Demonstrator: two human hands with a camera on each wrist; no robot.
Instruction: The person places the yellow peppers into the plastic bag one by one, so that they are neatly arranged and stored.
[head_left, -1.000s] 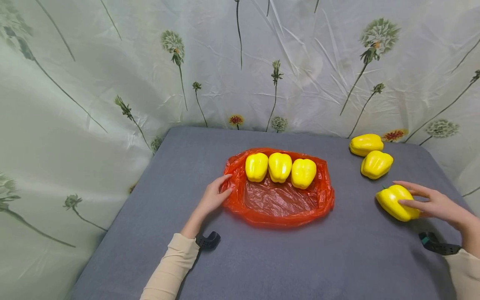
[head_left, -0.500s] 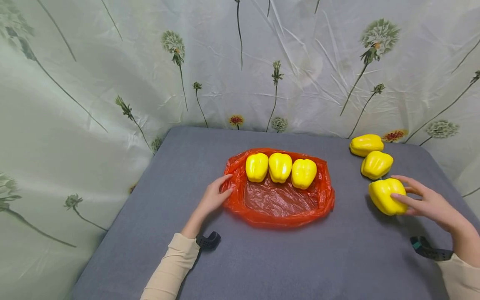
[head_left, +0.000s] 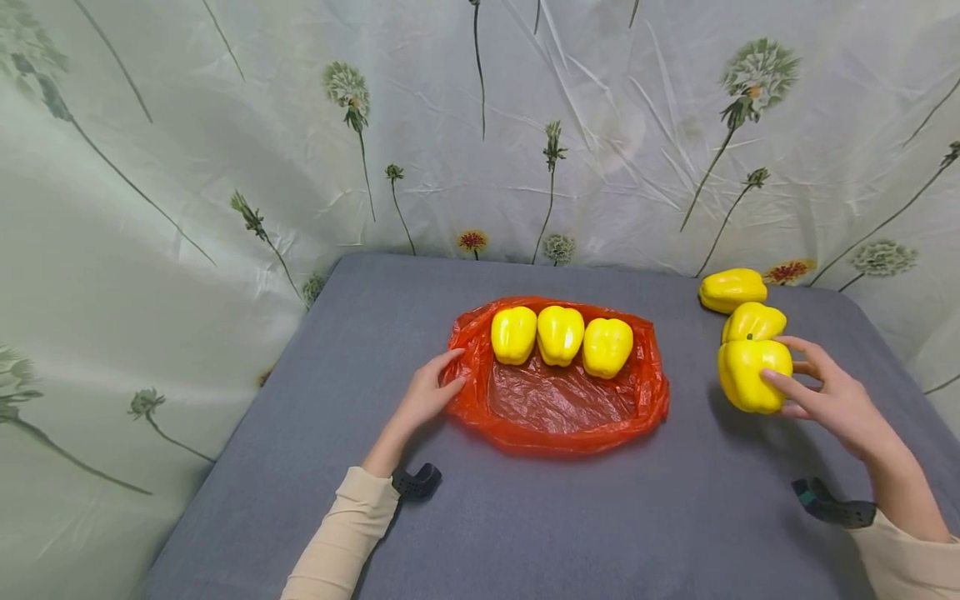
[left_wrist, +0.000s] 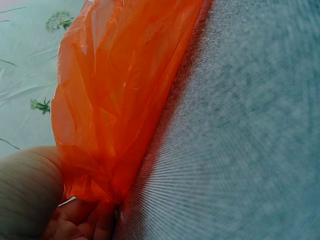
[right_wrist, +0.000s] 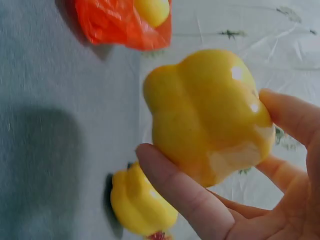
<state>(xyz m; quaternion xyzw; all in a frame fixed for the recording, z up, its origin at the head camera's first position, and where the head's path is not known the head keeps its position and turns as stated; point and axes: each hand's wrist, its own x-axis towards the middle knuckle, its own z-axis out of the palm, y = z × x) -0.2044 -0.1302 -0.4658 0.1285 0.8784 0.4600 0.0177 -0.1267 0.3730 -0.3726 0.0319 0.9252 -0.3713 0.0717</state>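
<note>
A red plastic bag [head_left: 555,442] lies spread on the grey table with its mouth wide and its rim rolled. Inside, along its far side, sit three yellow bell peppers [head_left: 560,335] in a row. My left hand [head_left: 425,392] pinches the bag's left edge, thumb on one side and fingers on the other, as the left wrist view of the bag [left_wrist: 115,110] shows. My right hand [head_left: 832,400] holds another yellow bell pepper [head_left: 752,379] between thumb and fingers, raised off the table with its shadow below. In the right wrist view this pepper [right_wrist: 205,115] has its lobes toward the camera.
Two more yellow bell peppers lie at the table's back right: one [head_left: 731,290] by the back edge, the other [head_left: 756,319] partly hidden behind the held pepper. A curtain [head_left: 450,125] printed with dandelions hangs behind the grey table [head_left: 570,525].
My right hand has lifted the bell pepper from the table and carried it left and slightly farther back, turning it stem-up. My left hand and the bag have stayed in place.
</note>
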